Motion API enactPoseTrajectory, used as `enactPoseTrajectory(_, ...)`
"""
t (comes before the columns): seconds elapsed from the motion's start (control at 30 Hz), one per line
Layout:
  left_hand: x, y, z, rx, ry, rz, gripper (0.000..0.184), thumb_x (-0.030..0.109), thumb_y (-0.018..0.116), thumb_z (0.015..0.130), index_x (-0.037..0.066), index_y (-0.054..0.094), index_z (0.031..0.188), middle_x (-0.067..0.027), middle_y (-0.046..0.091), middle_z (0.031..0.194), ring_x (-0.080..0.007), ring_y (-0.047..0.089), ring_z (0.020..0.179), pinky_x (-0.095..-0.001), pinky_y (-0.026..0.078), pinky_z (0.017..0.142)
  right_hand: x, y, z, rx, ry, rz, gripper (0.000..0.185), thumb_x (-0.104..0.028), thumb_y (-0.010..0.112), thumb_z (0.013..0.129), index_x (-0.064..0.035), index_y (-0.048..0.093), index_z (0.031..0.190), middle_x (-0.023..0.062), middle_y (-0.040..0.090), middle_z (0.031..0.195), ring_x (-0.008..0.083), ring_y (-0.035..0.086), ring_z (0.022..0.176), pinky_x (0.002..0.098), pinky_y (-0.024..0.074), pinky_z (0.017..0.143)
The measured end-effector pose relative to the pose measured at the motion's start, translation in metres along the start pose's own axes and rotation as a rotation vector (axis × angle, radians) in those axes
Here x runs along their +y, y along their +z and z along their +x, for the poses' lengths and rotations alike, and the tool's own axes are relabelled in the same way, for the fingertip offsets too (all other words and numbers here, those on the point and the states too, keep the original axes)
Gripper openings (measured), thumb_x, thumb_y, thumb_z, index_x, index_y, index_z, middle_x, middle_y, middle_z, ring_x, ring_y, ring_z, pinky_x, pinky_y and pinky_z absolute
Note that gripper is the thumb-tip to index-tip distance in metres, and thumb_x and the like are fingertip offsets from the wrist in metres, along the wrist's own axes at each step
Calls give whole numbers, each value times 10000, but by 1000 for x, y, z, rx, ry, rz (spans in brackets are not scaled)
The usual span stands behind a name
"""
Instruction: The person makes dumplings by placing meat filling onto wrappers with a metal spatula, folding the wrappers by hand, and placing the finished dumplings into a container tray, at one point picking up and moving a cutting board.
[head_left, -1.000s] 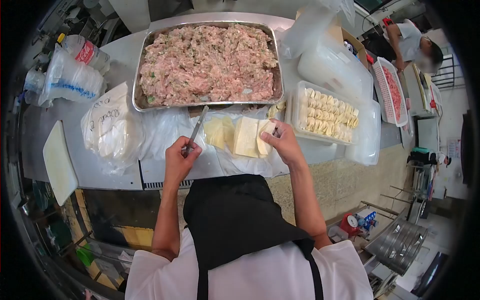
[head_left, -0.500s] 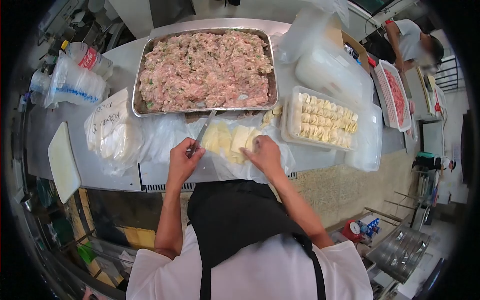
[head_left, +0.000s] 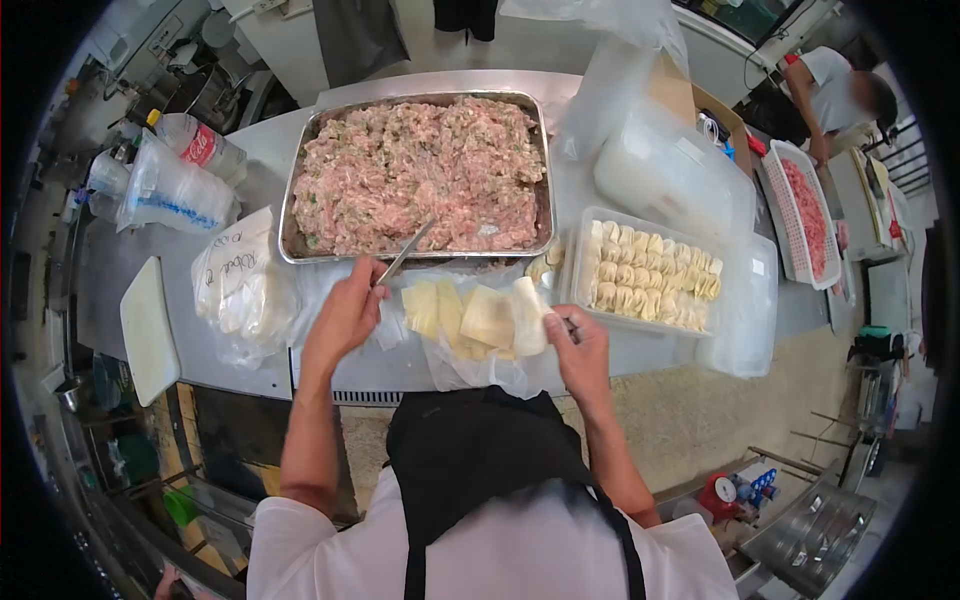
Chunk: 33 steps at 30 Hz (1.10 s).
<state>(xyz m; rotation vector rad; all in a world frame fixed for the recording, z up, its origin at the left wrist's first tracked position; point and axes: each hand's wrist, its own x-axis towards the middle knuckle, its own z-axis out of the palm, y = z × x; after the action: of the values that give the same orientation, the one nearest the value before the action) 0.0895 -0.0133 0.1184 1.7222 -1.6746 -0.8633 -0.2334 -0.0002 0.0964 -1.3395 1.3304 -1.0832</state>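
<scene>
Closed round a metal knife (head_left: 408, 250), my left hand (head_left: 347, 312) is at the near edge of a metal tray (head_left: 420, 256). The blade's tip lies over the minced meat (head_left: 420, 175) in the tray. My right hand (head_left: 582, 352) pinches a pale dough wrapper (head_left: 529, 316), which is lifted and curled. Beside it, more flat wrappers (head_left: 487, 317) lie fanned out on a plastic bag (head_left: 455, 370). To the right, a clear container (head_left: 640, 320) holds rows of folded dumplings (head_left: 655, 270).
At the left are a bagged stack (head_left: 240, 285), a white board (head_left: 150, 330), bagged cups (head_left: 175, 190) and a bottle (head_left: 205, 145). Clear lids (head_left: 675, 170) lie at the right. Farther right, a person (head_left: 830, 95) stands near a white basket (head_left: 800, 215) of meat.
My left hand has moved the knife forward, its tip now over the meat. My right hand has come off the wrapper pile with one wrapper raised. The view has shifted.
</scene>
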Motion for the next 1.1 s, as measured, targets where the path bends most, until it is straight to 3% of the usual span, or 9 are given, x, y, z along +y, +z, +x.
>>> enactPoseTrajectory(0.03, 13, -13, 11, -111, 13, 116, 145, -41, 517, 921, 33, 517, 1045, -86, 588, 767, -210, 628, 652, -352, 494, 588, -7, -6, -2, -49, 199, 243, 153, -139, 644, 962, 11, 674, 959, 45, 697, 842, 108, 617, 740, 275, 480, 682)
enactPoseTrajectory(0.17, 32, -15, 58, -15, 410, 595, 266, -80, 541, 744, 32, 610, 975, -163, 668, 921, -381, 656, 768, -471, 515, 667, 13, -12, 0, -119, 274, 306, 160, -145, 631, 978, 13, 657, 984, 14, 673, 850, 66, 572, 745, 232, 459, 679)
enactPoseTrajectory(0.27, 31, 6, 89, -142, 333, 749, 235, -35, 582, 663, 39, 671, 868, -188, 678, 899, -430, 645, 826, -505, 518, 703, 4, -16, -6, -71, 133, -170, 135, -113, 650, 960, 17, 666, 994, 21, 686, 886, 64, 584, 756, 232, 468, 683)
enactPoseTrajectory(0.4, 15, 34, 106, -248, 256, 849, 176, -6, 615, 637, 44, 684, 791, -179, 673, 844, -417, 649, 873, -488, 531, 716, -3, -32, -11, -7, 172, 16, 147, -95, 693, 923, 29, 670, 998, 46, 700, 920, 68, 605, 778, 230, 484, 703)
enactPoseTrajectory(0.67, 22, 5, 100, -131, 222, 531, 185, 9, 620, 648, 68, 719, 794, -180, 689, 840, -404, 667, 855, -491, 542, 732, -20, -56, -23, 26, 60, 541, 54, -4, 677, 911, 31, 637, 906, 87, 709, 994, 89, 627, 841, 241, 505, 753)
enactPoseTrajectory(0.8, 12, 25, 105, -171, 210, 692, 250, 1, 612, 654, 85, 744, 850, -182, 694, 858, -398, 665, 849, -489, 532, 737, 22, -42, -15, 18, 290, 170, 80, -24, 682, 914, 21, 616, 913, 121, 700, 1068, 99, 622, 899, 255, 502, 770)
enactPoseTrajectory(0.93, 6, 32, 103, -238, 356, 497, 329, -17, 599, 688, 80, 760, 958, -184, 697, 859, -370, 664, 803, -446, 527, 721, 1, -49, -23, 9, 295, 282, 121, -81, 669, 931, 10, 602, 974, 139, 690, 1109, 115, 622, 939, 282, 503, 803)
enactPoseTrajectory(1.0, 12, 21, 109, -267, 336, 370, 332, -24, 605, 694, 73, 761, 970, -185, 704, 880, -365, 667, 806, -436, 529, 729, 0, -67, -26, -130, 103, 820, 242, -160, 648, 940, -44, 556, 1132, 142, 666, 1123, 202, 657, 1029, 352, 525, 861)
enactPoseTrajectory(1.1, 10, 3, 116, -316, 217, 107, 336, -23, 623, 700, 60, 759, 995, -178, 712, 892, -358, 671, 811, -424, 531, 731, -60, -54, -19, -233, 241, 1117, 309, -222, 623, 951, -40, 526, 1181, 201, 642, 1202, 296, 642, 1122, 403, 526, 912)
